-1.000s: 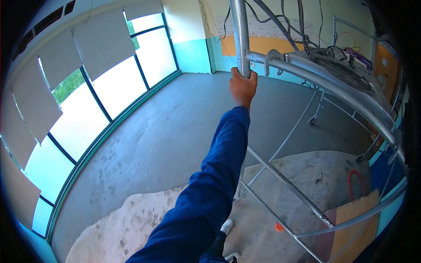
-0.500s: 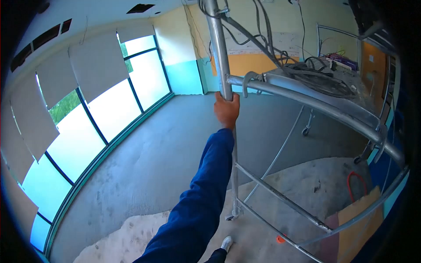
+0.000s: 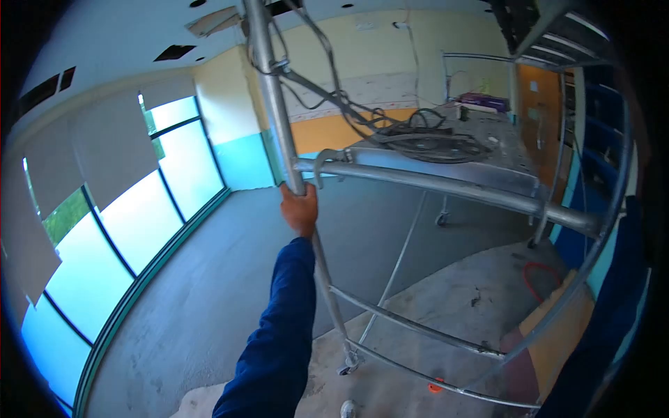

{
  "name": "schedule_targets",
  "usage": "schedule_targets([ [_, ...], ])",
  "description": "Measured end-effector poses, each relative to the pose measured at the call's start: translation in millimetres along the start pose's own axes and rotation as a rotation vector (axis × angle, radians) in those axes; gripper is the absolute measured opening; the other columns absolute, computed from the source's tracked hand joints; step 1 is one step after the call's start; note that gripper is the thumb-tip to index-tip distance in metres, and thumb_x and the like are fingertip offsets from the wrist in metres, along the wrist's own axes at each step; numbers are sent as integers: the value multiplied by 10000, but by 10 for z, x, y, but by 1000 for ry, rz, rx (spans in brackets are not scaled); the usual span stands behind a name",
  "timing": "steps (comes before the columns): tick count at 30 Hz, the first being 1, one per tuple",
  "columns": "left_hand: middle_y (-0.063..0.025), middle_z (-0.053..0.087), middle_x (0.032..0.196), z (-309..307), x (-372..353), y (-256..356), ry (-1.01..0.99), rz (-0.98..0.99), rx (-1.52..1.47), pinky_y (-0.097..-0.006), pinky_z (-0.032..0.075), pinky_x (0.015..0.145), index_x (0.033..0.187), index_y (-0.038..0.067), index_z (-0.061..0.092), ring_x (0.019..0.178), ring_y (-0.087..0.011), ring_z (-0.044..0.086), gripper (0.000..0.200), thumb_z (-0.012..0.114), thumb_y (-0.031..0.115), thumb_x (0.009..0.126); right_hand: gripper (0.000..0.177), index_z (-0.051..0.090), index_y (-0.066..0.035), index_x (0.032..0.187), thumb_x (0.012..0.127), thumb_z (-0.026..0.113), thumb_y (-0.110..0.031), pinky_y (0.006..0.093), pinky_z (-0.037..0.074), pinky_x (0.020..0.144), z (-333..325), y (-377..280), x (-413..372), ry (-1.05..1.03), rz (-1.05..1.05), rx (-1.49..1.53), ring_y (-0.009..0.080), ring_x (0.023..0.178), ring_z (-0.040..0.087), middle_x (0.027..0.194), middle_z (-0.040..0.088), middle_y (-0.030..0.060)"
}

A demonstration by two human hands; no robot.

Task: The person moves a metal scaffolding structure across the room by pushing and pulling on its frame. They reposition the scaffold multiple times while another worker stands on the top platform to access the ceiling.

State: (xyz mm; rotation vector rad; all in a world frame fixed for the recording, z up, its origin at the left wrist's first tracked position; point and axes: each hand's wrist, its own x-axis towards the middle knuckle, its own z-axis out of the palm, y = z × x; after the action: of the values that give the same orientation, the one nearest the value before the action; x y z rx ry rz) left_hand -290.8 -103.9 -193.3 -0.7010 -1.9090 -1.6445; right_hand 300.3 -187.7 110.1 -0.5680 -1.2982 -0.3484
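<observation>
A blue sleeve reaches up from the bottom to my left hand (image 3: pixel 300 209), which is wrapped round the upright pole (image 3: pixel 273 104) of a metal scaffold, just under its joint with a crossbar (image 3: pixel 446 187). Behind that bar is the scaffold's platform (image 3: pixel 512 143), with a coil of black cable (image 3: pixel 435 145) lying on it. A dark blue sleeve (image 3: pixel 613 299) runs along the right edge; the hand at its end cannot be made out.
Windows with grey blinds (image 3: pixel 115 157) line the left side. Wet-looking grey floor (image 3: pixel 230 265) meets a paler patch. A castor (image 3: pixel 348 364), an orange object (image 3: pixel 436 384), a red hose (image 3: pixel 535 275) and a brown board (image 3: pixel 557 334) are low down.
The view has turned right and up, so the scaffold and my left hand appear further left and lower. A dark blue sleeve has come into view at the right. My left hand still grips the pole.
</observation>
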Motion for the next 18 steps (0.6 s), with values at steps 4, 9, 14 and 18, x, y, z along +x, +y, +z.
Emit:
schedule_targets([
  [4,-288,673,882,-81,0,16,-82,11,-61,-532,519,726,1225,21,549,839,-458,657,615,692,397,760,401,599,-56,1255,937,560,-297,268,420,549,1,1153,372,146,1,-463,144,615,525,694,535,32],
  [9,-286,671,869,-50,-5,-25,-28,47,-68,-527,517,709,1205,-12,546,822,-459,655,614,697,392,767,534,566,1,1263,927,569,-414,238,348,521,7,181,-88,72,100,-343,63,574,434,645,480,-14],
  [14,-286,670,877,-76,-11,-1,-53,50,-46,-533,515,715,1234,-19,529,830,-456,655,636,691,397,781,397,591,-26,1067,870,656,-363,270,421,557,-80,225,13,-38,137,-284,119,658,536,747,555,56],
  [18,-289,669,946,185,136,-381,-6,118,-24,-526,516,761,1270,-27,510,885,-451,655,694,696,428,780,383,546,74,1047,856,607,-253,401,485,638,26,-381,-320,31,116,-255,269,701,583,784,592,197],
])
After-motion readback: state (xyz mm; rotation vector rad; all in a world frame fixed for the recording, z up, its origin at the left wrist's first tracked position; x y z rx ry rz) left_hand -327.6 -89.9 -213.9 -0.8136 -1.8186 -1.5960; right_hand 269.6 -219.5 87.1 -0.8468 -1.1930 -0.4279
